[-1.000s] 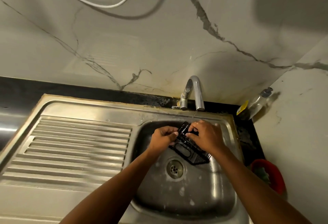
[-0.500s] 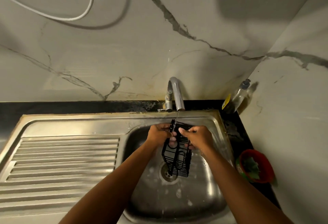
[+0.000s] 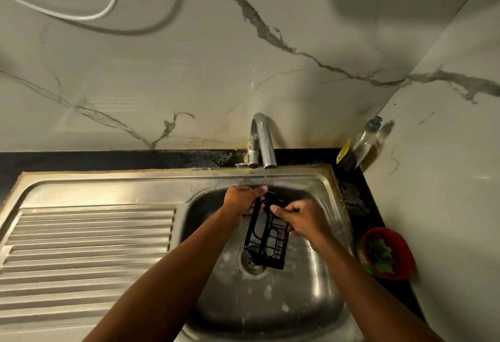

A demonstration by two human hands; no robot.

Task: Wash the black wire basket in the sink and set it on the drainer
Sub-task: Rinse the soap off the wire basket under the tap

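The black wire basket (image 3: 266, 244) hangs upright over the sink (image 3: 270, 303) bowl, above the drain (image 3: 250, 263) and under a thin stream from the tap (image 3: 263, 141). The left hand (image 3: 242, 201) grips its upper left edge with curled fingers. The right hand (image 3: 303, 217) curls round its right side; the ribbed drainer (image 3: 86, 244) lies to the left.

Left hand (image 3: 242, 201) and right hand (image 3: 300, 218) hide the upper end of the black wire basket (image 3: 267, 259); the drainer (image 3: 86, 247) runs off the left edge; the red bowl (image 3: 404, 253) holds contents too dim to identify.
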